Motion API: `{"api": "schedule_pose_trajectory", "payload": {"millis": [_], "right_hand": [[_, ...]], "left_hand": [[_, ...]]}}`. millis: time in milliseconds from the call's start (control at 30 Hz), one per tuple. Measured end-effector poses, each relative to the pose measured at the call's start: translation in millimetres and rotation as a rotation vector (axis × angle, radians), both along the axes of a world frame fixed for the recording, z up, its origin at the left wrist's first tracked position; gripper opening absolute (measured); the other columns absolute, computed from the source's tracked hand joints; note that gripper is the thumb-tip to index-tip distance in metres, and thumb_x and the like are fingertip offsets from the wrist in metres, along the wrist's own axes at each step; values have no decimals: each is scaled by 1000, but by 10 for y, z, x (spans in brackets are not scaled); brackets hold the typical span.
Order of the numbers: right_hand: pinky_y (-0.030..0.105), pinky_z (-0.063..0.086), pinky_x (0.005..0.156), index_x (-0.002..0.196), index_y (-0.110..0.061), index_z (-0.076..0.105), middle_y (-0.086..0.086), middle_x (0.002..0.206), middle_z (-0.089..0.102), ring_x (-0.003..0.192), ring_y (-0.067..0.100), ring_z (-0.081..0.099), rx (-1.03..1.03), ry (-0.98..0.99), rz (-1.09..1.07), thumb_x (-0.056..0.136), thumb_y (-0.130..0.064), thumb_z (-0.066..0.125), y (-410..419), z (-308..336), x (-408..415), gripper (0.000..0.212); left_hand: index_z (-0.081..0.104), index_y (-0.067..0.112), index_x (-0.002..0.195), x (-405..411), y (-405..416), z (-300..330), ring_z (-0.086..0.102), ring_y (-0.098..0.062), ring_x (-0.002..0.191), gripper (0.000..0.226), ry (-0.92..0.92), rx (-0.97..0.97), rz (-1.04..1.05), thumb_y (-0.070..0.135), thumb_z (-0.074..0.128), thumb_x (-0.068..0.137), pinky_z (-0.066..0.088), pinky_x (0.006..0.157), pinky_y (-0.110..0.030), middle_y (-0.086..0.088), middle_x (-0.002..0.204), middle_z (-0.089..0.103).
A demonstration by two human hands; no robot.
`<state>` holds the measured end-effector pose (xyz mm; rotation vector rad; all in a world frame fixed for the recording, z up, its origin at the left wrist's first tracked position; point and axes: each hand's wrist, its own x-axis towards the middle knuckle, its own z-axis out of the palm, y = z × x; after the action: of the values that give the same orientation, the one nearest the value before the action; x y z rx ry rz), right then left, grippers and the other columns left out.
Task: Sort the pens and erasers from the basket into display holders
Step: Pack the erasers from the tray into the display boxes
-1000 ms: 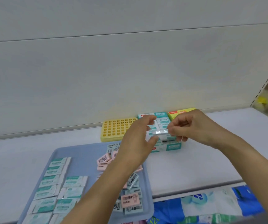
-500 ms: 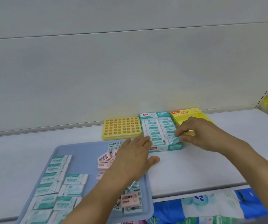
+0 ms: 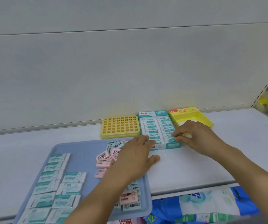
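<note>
Three display holders are standing in a row on the white counter (image 3: 194,165): one yellow plastic grid holder (image 3: 120,126), one teal cardboard eraser box (image 3: 158,130), one yellow cardboard box (image 3: 193,116). The right hand (image 3: 194,136) is pinching one teal-wrapped eraser (image 3: 170,138) at the teal box's front right corner, its long axis lying left-right. The left hand (image 3: 136,159) is hovering flat, grip wide, over the blue plastic tray (image 3: 84,152).

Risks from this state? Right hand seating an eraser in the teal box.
1. The teal box looks nearly full; the eraser pinched by the right hand may jam or lift neighbouring erasers.
2. The left hand hangs over the loose pink erasers on the blue tray and might knock them when it moves.
</note>
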<state>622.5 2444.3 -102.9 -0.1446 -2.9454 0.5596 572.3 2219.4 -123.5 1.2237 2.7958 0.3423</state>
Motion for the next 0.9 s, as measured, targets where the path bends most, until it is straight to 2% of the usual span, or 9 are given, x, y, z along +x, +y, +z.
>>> {"api": "schedule_pose_trajectory", "payload": {"millis": [167, 300, 367, 467, 533, 600, 733, 800, 900], "right_hand": [[39, 46, 89, 103, -21, 74, -7, 115, 66, 110, 18, 51, 89, -45, 115, 94, -26, 60, -3, -29, -8, 18], [36, 43, 93, 103, -21, 73, -8, 136, 50, 117, 14, 40, 190, -122, 110, 100, -41, 43, -67, -10, -13, 37], [37, 42, 95, 108, -25, 72, -6, 139, 48, 120, 15, 39, 202, -95, 97, 99, -45, 42, -145, 32, -16, 37], [37, 43, 95, 117, -24, 68, -2, 130, 54, 121, 18, 45, 94, 103, 101, 96, -38, 54, -390, 62, -15, 29], [41, 45, 93, 112, -20, 70, 0, 118, 61, 114, 21, 53, -23, 206, 159, 93, -28, 61, -638, 72, -36, 23], [44, 45, 91, 107, -21, 71, -4, 109, 64, 104, 18, 58, -87, 204, 249, 91, -27, 63, -931, 83, -84, 19], [33, 48, 85, 97, -27, 74, -14, 92, 67, 83, 5, 62, -174, 110, 409, 89, -33, 65, -1577, 120, -193, 14], [27, 44, 84, 93, -28, 75, -13, 90, 70, 82, 5, 61, -151, 57, 471, 90, -33, 64, -1882, 121, -272, 13], [27, 40, 83, 93, -23, 74, -9, 92, 71, 86, 12, 62, -27, -52, 550, 90, -33, 62, -2285, 125, -422, 16]], "left_hand": [[33, 25, 149, -1, 16, -24, 22, -13, 141, 57, 40, -3, 12, 50, 42, 98, 23, 115, -34, 5, 154, 29], [33, 25, 149, 1, 30, -20, 22, -14, 142, 56, 51, -13, 22, 48, 43, 99, 22, 116, -35, 5, 155, 29], [31, 25, 151, 13, 10, 12, 19, -13, 145, 58, 29, 6, 14, 48, 43, 99, 18, 119, -36, 6, 158, 26], [32, 29, 150, 114, -141, 78, 20, -10, 144, 57, 13, 201, -10, 45, 48, 98, 13, 118, -26, 9, 158, 27], [41, 31, 145, 211, -368, 137, 25, -6, 141, 51, -18, 378, 39, 42, 52, 97, 14, 111, -17, 11, 152, 38], [54, 31, 136, 250, -710, 190, 36, -4, 135, 40, -32, 471, 152, 39, 55, 97, 23, 107, -14, 9, 143, 50], [66, 28, 121, 144, -1593, 260, 57, -6, 112, 28, -43, 502, 443, 26, 62, 93, 40, 98, -20, 12, 123, 64], [69, 26, 117, 73, -1998, 252, 62, -9, 102, 26, -42, 453, 554, 19, 65, 92, 45, 94, -25, 10, 116, 67], [70, 24, 114, -80, -2347, 174, 59, -8, 97, 24, -38, 351, 615, 16, 63, 92, 45, 90, -27, 8, 111, 68]]}}
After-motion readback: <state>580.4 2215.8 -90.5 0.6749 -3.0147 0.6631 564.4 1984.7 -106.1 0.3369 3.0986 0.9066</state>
